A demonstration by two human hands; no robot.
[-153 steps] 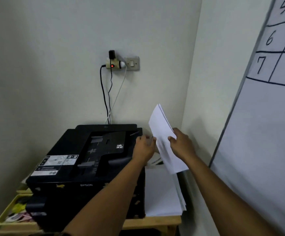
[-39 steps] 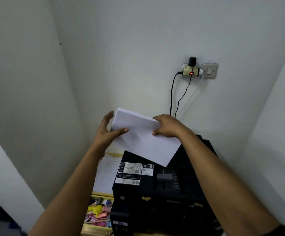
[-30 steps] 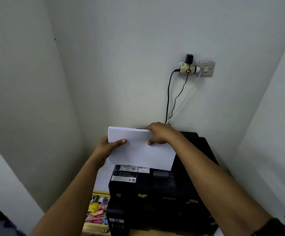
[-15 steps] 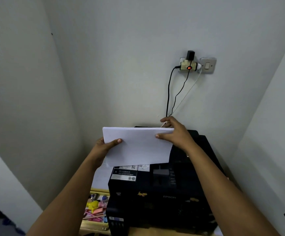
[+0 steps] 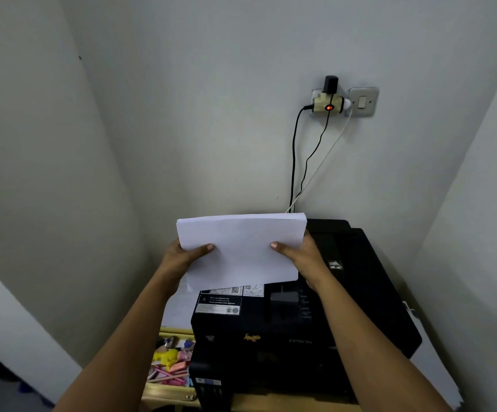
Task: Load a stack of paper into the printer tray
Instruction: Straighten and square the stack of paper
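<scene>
A white stack of paper (image 5: 241, 248) is held upright and level above the rear left of the black printer (image 5: 300, 322). My left hand (image 5: 183, 257) grips the stack's left edge, thumb on the front face. My right hand (image 5: 299, 254) grips its right edge, thumb on the front too. The fingers of both hands are hidden behind the sheets. The printer's rear tray is hidden behind the paper.
A wall socket adapter (image 5: 329, 99) with a red light feeds cables (image 5: 294, 162) down behind the printer. A wooden tray (image 5: 167, 391) of colourful small items sits left of the printer. Loose sheets (image 5: 179, 307) lie behind that tray. Walls close in on both sides.
Over the last second the stack turned level and square to me. My right hand slid from the top edge down to the right edge.
</scene>
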